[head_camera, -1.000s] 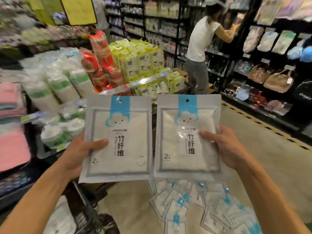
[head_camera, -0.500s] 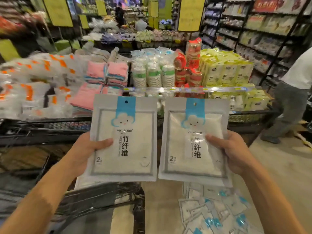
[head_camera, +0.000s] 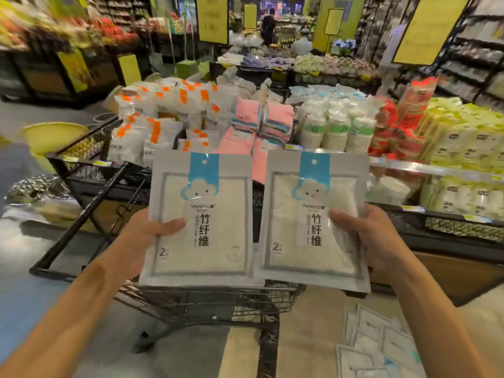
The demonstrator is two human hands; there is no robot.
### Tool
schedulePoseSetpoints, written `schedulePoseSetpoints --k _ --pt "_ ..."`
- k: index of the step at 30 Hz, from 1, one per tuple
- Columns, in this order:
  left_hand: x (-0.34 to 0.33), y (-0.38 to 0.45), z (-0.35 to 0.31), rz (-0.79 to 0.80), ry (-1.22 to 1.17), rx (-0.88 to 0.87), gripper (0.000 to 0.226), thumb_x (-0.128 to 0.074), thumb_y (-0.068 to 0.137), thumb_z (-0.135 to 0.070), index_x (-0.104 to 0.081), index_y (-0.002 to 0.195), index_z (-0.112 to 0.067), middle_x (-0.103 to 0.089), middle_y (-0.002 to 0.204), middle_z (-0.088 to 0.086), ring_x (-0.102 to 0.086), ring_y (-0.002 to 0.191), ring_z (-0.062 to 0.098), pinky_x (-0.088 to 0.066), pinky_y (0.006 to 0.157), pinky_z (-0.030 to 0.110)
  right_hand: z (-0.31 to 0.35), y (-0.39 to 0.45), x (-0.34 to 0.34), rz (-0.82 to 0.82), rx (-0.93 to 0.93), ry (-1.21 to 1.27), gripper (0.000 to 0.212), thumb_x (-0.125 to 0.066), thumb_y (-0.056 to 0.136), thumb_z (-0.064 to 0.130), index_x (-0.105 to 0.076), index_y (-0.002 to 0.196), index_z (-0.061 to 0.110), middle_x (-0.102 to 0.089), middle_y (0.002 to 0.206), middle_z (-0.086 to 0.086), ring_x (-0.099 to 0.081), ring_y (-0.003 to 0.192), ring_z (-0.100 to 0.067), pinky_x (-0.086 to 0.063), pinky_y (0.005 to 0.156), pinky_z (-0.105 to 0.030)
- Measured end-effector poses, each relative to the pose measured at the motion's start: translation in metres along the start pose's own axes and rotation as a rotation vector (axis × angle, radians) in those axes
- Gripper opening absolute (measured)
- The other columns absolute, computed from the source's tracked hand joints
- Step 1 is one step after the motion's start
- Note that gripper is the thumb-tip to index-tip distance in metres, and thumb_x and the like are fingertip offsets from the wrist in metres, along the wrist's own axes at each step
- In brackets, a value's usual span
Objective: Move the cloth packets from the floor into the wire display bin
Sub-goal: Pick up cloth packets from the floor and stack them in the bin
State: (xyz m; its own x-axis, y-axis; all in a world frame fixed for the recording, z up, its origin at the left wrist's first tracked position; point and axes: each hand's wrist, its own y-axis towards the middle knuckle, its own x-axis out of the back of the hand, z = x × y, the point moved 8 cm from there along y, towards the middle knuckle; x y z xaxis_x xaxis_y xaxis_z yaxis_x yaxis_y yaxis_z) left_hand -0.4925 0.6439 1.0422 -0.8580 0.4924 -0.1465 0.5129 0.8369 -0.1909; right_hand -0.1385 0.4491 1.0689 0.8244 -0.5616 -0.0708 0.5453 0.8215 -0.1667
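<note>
I hold two white cloth packets with blue cloud headers upright, side by side, at chest height. My left hand (head_camera: 141, 241) grips the left packet (head_camera: 201, 225) by its left edge, thumb on the front. My right hand (head_camera: 373, 241) grips the right packet (head_camera: 313, 222) by its right edge. Directly below and behind them stands the black wire display bin (head_camera: 191, 304), its near rim just under the packets. Several more packets (head_camera: 376, 347) lie on the floor at the lower right.
Behind the bin a display table (head_camera: 450, 170) carries bagged goods with orange marks, pink folded cloths (head_camera: 259, 124), paper cup stacks (head_camera: 335, 132) and yellow packs. A yellow basin (head_camera: 51, 135) sits at the left. A person stands far back in the aisle.
My view has swung left, from the right-hand shelves and a person there to the wire bin and display table. Both packets stay held side by side in my hands.
</note>
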Motion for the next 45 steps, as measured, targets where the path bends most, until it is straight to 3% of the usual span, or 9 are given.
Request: schedulePoseSetpoints --k 2,6,14,20,25,31,36,38,45 --pt "0.029 0.002 0.007 -0.012 0.006 0.031 0.096 -0.103 0.040 -0.031 -0.066 0.124 -0.004 -0.075 0.114 0.020 -0.073 0.102 0.042 -0.062 0.080 0.054 -0.009 0.008 -0.026 -0.015 -0.005 -0.026 0.021 -0.070 0.092 0.007 -0.069 0.112 -0.001 -0.080 0.099 -0.016 -0.077 0.093 -0.035 -0.063 0.070 -0.039" --pt "0.070 0.009 0.015 -0.026 -0.043 0.055 0.069 -0.095 0.059 -0.018 -0.066 0.120 -0.005 -0.075 0.112 0.020 -0.075 0.095 0.038 -0.064 0.069 0.047 -0.026 0.019 -0.063 -0.011 -0.045 -0.059 0.022 -0.067 0.094 0.007 -0.069 0.115 -0.001 -0.079 0.104 -0.019 -0.077 0.097 -0.037 -0.059 0.087 -0.051" --pt "0.116 0.064 0.051 -0.150 -0.067 0.140 0.052 -0.078 0.074 -0.010 -0.066 0.124 -0.008 -0.076 0.112 0.016 -0.074 0.101 0.038 -0.057 0.088 0.058 -0.044 0.063 -0.081 -0.008 -0.113 -0.085 0.017 -0.064 0.095 0.004 -0.068 0.111 0.000 -0.079 0.100 -0.018 -0.078 0.090 -0.032 -0.066 0.070 -0.041" --pt "0.115 0.114 0.090 -0.203 -0.128 0.216 0.047 -0.074 0.082 -0.007 -0.064 0.128 -0.009 -0.075 0.117 0.016 -0.073 0.105 0.037 -0.057 0.091 0.058 -0.079 0.133 -0.084 0.012 -0.186 -0.059 0.031 -0.070 0.087 0.010 -0.067 0.116 0.002 -0.079 0.105 -0.019 -0.077 0.097 -0.037 -0.060 0.088 -0.056" --pt "0.115 0.154 0.134 -0.285 -0.150 0.349 0.043 -0.071 0.088 -0.006 -0.062 0.130 -0.007 -0.072 0.121 0.019 -0.071 0.109 0.039 -0.052 0.099 0.061 -0.122 0.205 -0.086 0.061 -0.254 -0.069 0.037 -0.073 0.081 0.010 -0.067 0.117 0.004 -0.079 0.106 -0.017 -0.078 0.095 -0.032 -0.065 0.077 -0.045" --pt "0.121 0.214 0.170 -0.341 -0.099 0.426 0.035 -0.067 0.090 -0.003 -0.066 0.124 -0.009 -0.075 0.115 0.015 -0.073 0.104 0.036 -0.060 0.085 0.055 -0.179 0.267 -0.085 0.038 -0.358 -0.137 0.020 -0.067 0.095 0.004 -0.068 0.115 0.009 -0.081 0.101 -0.010 -0.079 0.092 -0.026 -0.065 0.066 -0.031" --pt "0.138 0.271 0.221 -0.368 -0.036 0.497 0.028 -0.068 0.088 0.004 -0.068 0.113 -0.010 -0.079 0.101 0.008 -0.077 0.091 0.026 -0.062 0.070 0.042 -0.243 0.294 -0.090 0.004 -0.461 -0.168 0.022 -0.064 0.097 0.009 -0.065 0.119 0.007 -0.078 0.110 -0.013 -0.077 0.100 -0.030 -0.064 0.084 -0.048" --pt "0.147 0.296 0.250 -0.381 -0.028 0.541 0.030 -0.070 0.087 0.005 -0.067 0.114 -0.008 -0.078 0.101 0.009 -0.075 0.090 0.026 -0.060 0.067 0.039 -0.269 0.302 -0.095 -0.022 -0.488 -0.186 0.019 -0.064 0.097 0.009 -0.065 0.116 0.009 -0.079 0.107 -0.012 -0.078 0.097 -0.027 -0.066 0.076 -0.042" --pt "0.180 0.364 0.383 -0.320 0.007 0.700 0.038 -0.077 0.079 0.006 -0.070 0.115 -0.003 -0.077 0.108 0.016 -0.074 0.098 0.036 -0.057 0.091 0.055 -0.386 0.345 -0.103 -0.066 -0.568 -0.313 0.013 -0.064 0.098 0.014 -0.067 0.110 0.011 -0.080 0.098 -0.010 -0.079 0.086 -0.024 -0.065 0.070 -0.042"
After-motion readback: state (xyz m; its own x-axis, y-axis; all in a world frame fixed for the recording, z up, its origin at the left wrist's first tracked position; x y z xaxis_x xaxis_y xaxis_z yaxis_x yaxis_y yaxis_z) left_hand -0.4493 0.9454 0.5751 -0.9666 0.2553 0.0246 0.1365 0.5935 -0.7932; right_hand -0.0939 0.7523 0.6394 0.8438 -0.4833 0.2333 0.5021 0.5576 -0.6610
